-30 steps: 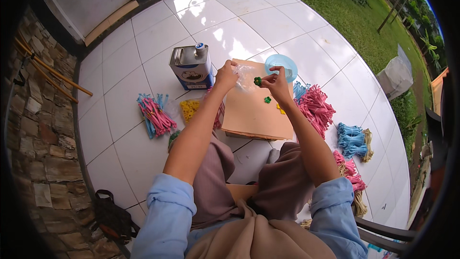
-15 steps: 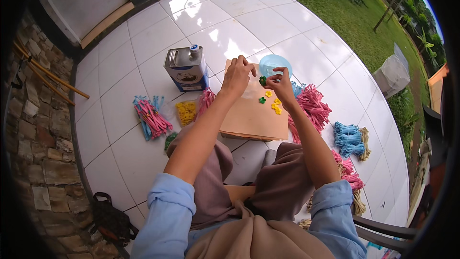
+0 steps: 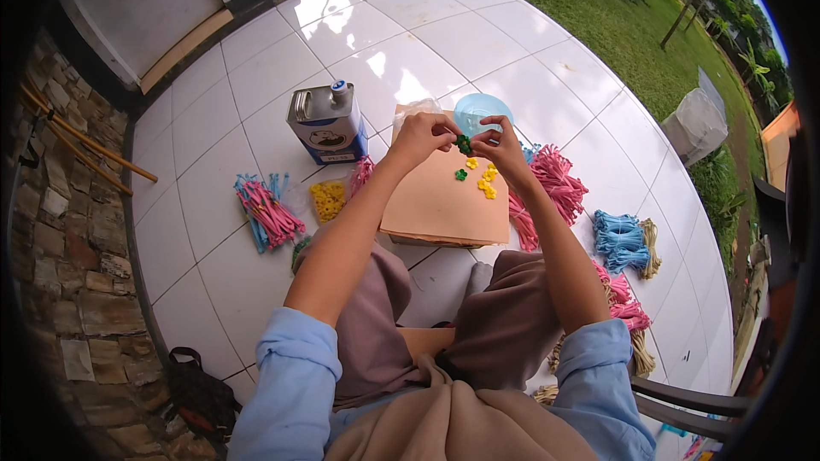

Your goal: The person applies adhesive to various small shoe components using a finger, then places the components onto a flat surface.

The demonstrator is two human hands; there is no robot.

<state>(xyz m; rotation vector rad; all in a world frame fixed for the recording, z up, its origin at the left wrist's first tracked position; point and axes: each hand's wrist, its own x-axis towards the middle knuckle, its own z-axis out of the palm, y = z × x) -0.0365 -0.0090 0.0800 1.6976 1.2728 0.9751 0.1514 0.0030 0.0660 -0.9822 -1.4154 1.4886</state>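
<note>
My left hand (image 3: 424,135) and my right hand (image 3: 498,142) meet above a tan cardboard sheet (image 3: 436,205) lying on the tiled floor. Between their fingertips they pinch a small green flower-shaped piece (image 3: 463,144). Another green piece (image 3: 460,175) and a few small yellow pieces (image 3: 484,183) lie on the sheet just below the hands. A light blue bowl (image 3: 479,108) sits right behind my fingers, with a clear plastic bag (image 3: 412,109) next to it.
A metal can with a blue cap (image 3: 327,124) stands left of the sheet. Bundles of pink sticks (image 3: 559,183), pink and blue sticks (image 3: 267,214), blue sticks (image 3: 620,236) and a bag of yellow pieces (image 3: 328,200) lie around. Stone wall (image 3: 60,239) at left, grass (image 3: 598,8) beyond.
My hands have drawn closer together and now hold the green piece between them. The view has shifted slightly, so the sheet sits lower and nearer to me.
</note>
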